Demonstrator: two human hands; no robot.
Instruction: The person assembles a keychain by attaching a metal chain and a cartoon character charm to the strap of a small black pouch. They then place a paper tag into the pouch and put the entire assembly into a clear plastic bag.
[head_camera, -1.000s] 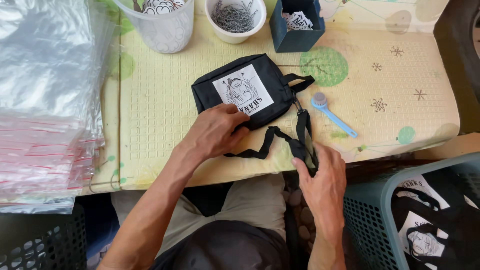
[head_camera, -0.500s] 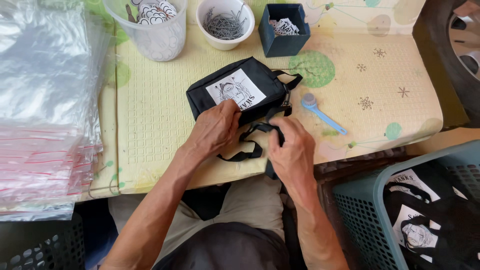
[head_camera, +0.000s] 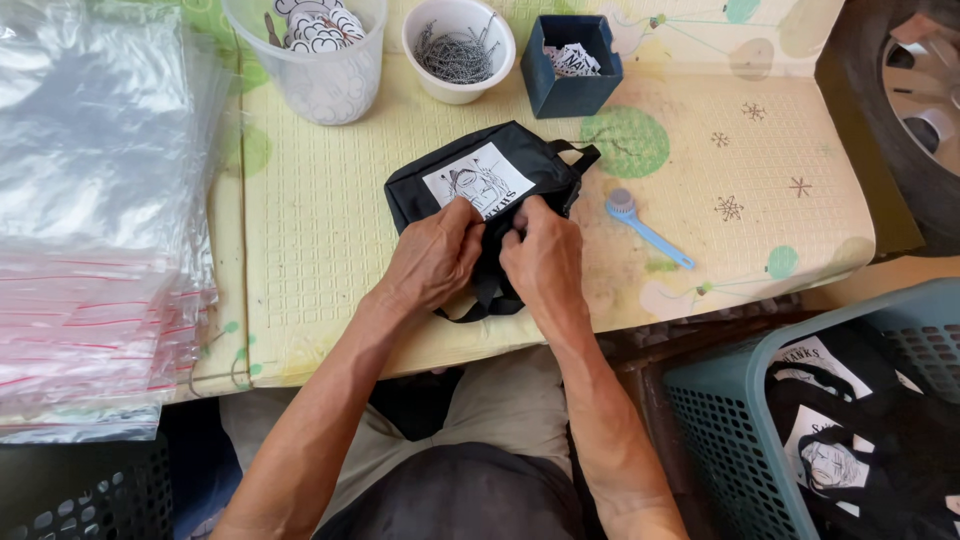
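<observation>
On mat: black pouch (head_camera: 490, 180) long axis tilted up-right; both hands (head_camera: 490, 262) pinching strap.

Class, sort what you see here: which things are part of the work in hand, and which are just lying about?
In hand:
left hand
right hand
black pouch
black strap

Lying about:
blue brush
bowl of wire hooks
dark blue box
stack of clear bags
teal basket
</observation>
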